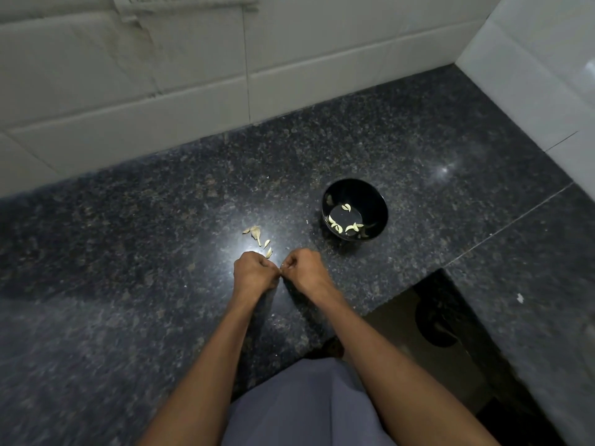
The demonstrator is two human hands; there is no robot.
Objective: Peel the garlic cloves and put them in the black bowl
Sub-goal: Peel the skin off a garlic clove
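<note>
Two hands: your left hand (pixel 254 273) and right hand (pixel 304 268) meet knuckle to knuckle low over the tabletop (pixel 128 252), fingers of both curled tight, fingertips touching at the centre.
Grip: both hands pinch something small between them; it is hidden by your fingers, so you cannot tell for sure that it is a clove.
Black bowl: the black bowl (pixel 375 196) is round, glossy and deep, standing on the tabletop beyond and to the right of your right hand, apart from it.
Peeled cloves: several pale, smooth, crescent-shaped peeled cloves (pixel 341 225) lie on the bowl's floor, most bunched at the near side, one alone further back.
Loose pieces: small tan, papery, pointed garlic pieces (pixel 257 235) lie scattered in a short line just beyond your left hand.
Tabletop: dark speckled polished stone with a bright glare patch near your left hand.
Wall: large pale glossy wall tiles (pixel 161 107) rise behind.
</note>
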